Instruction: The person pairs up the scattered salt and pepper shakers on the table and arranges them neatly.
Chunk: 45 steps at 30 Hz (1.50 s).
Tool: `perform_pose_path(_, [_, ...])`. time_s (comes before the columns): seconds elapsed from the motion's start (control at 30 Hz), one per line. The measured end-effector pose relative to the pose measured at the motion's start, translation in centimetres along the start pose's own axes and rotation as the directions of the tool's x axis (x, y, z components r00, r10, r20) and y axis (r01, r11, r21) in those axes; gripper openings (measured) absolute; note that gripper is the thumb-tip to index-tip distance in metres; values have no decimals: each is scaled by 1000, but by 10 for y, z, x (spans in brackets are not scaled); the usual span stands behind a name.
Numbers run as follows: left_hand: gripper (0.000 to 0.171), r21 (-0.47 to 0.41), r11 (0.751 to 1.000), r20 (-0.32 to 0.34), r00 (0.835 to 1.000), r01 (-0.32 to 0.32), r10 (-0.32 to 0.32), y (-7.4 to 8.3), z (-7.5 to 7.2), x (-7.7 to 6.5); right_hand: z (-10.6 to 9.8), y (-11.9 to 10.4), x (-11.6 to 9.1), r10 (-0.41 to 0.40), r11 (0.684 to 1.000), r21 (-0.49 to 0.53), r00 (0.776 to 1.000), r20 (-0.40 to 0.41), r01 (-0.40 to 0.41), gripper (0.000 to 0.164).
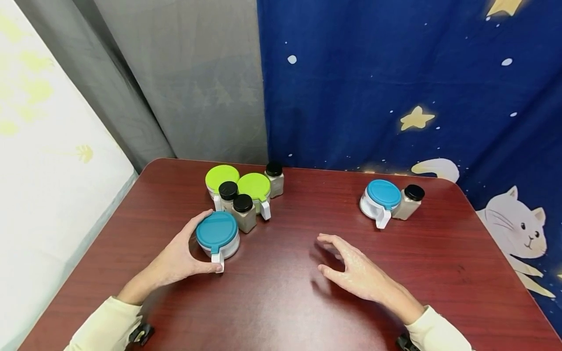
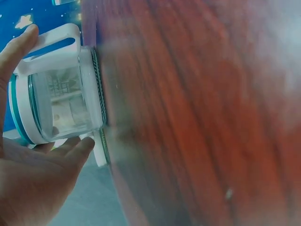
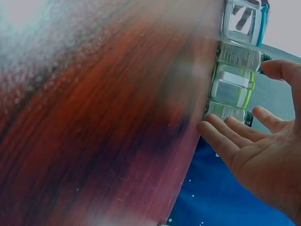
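A glass seasoning jar with a blue lid and white handle [image 1: 217, 231] stands upright at the left of the table. My left hand [image 1: 182, 256] holds it from the left, thumb at the handle and fingers round the far side. In the left wrist view, the jar's clear glass wall [image 2: 63, 101] shows between thumb and fingers. My right hand [image 1: 357, 270] is held over the table right of the middle, fingers relaxed and apart, nothing in it. Its spread fingers also appear in the right wrist view, where the right hand [image 3: 263, 150] overlaps jars farther off.
Behind the held jar stand two green-lidded jars, one left [image 1: 222, 176] and one right [image 1: 254, 185], and black-capped shaker bottles [image 1: 244, 217], [image 1: 229, 191], [image 1: 274, 183]. At the back right, another blue-lidded jar [image 1: 383, 195] stands beside a black-capped bottle [image 1: 408, 202]. Curtains [image 1: 333, 97] hang behind the table.
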State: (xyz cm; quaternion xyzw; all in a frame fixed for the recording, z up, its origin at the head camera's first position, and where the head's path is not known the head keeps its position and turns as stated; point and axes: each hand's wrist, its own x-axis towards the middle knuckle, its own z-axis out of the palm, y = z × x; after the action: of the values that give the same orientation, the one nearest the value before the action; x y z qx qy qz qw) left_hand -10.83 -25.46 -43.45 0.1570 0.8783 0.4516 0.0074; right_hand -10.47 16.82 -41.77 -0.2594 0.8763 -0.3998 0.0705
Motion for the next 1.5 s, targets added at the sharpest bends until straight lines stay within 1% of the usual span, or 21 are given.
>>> perform_pose_path(0.1, [118,4,1000,-9,1000,-3,3,2,-1,1,0,-2,1,12,999,-44,1000,3,-12,61])
perform_pose_path(0.27, [119,13,1000,-12,1000,21,-21,5,0,2,1,-6,6,9,993,-114,1000,2,-9,63])
perform_pose_path(0.47, [119,43,999,-16,1000,-1,2,7,2,3,4,-15,22,-12,988,-157,999,-43,5,63])
perform_pose_path(0.57, [119,61,998,-20,1000,-4,5,6,3,2,10,-22,36,-61,989,-143,994,-89,48,62])
perform_pose_path(0.67, [119,64,998,-30,1000,-5,7,4,2,1,19,-29,52,-105,991,-103,984,-146,91,62])
perform_pose_path(0.73, [119,61,998,-35,999,-6,8,3,3,0,26,-34,63,-123,991,-78,978,-169,111,62])
perform_pose_path(0.83, [119,57,998,-36,999,-8,10,3,3,0,33,-41,75,-135,990,-68,976,-174,125,61])
perform_pose_path(0.97, [119,61,998,-40,999,-14,16,4,5,1,38,-47,87,-161,986,-71,972,-172,151,61])
perform_pose_path(1.03, [120,70,997,-43,999,-19,22,4,5,1,39,-50,91,-159,986,-70,972,-175,149,61])
perform_pose_path(1.13, [125,77,997,-24,999,-22,24,4,6,1,40,-53,96,-136,990,-63,974,-182,127,60])
perform_pose_path(1.23, [132,65,998,7,1000,-8,7,3,6,-1,42,-57,100,-115,993,-60,977,-179,106,60])
perform_pose_path(1.3, [134,51,999,15,1000,5,-5,2,7,-1,43,-59,104,-111,993,-61,978,-175,102,60])
perform_pose_path(1.37, [132,30,999,15,1000,13,-14,1,7,-1,44,-61,107,-112,992,-72,979,-170,101,60])
perform_pose_path(1.5, [125,-10,1000,24,1000,8,-8,0,7,1,44,-63,114,-124,989,-105,978,-168,107,59])
